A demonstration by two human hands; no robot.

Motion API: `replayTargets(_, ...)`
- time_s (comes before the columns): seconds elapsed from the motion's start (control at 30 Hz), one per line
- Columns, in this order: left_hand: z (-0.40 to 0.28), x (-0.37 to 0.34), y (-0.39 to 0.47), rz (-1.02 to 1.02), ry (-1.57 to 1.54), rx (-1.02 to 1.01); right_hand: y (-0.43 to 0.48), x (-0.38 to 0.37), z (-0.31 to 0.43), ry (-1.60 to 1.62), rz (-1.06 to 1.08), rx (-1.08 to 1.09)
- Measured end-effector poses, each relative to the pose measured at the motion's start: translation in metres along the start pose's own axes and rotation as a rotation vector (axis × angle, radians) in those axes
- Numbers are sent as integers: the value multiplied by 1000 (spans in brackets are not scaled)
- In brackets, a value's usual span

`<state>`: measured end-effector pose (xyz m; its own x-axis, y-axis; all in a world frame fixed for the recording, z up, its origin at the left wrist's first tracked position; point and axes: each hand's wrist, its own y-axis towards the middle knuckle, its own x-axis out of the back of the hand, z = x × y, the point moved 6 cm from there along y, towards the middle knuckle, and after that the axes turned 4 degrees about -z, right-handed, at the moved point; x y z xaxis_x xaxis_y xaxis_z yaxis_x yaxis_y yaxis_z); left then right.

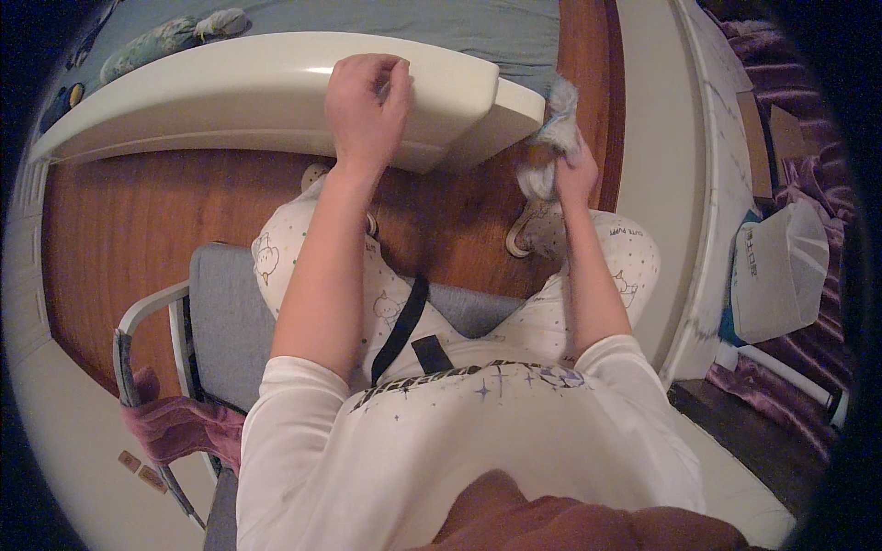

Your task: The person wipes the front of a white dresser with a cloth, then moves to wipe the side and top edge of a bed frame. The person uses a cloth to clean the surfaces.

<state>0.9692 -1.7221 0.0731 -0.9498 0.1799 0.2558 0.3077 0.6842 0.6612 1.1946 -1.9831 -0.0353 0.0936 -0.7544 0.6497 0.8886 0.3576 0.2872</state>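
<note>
My left hand is curled into a loose fist over the top of a glossy white bed footboard. Nothing shows inside its fingers. By the footboard's right end, my right hand grips a crumpled white and bluish cloth. Part of the cloth sticks up past the hand beside the board's end, and part hangs blurred below it. Behind the footboard lies a mattress with a grey-green sheet.
I sit on a grey cushioned chair with a purple towel over its armrest. A floral bolster lies on the bed. Wooden flooring runs beneath. To the right are a marble-patterned sill, a white bag and purple curtains.
</note>
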Motion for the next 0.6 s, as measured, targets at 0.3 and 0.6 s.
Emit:
replayTargets(0.3,3,-5,-2,8,-22,29,-14,6,102,165,-228,568)
replayTargets(0.6,13,-9,-7,57,-93,167,-82,-84,48,-295,129,544)
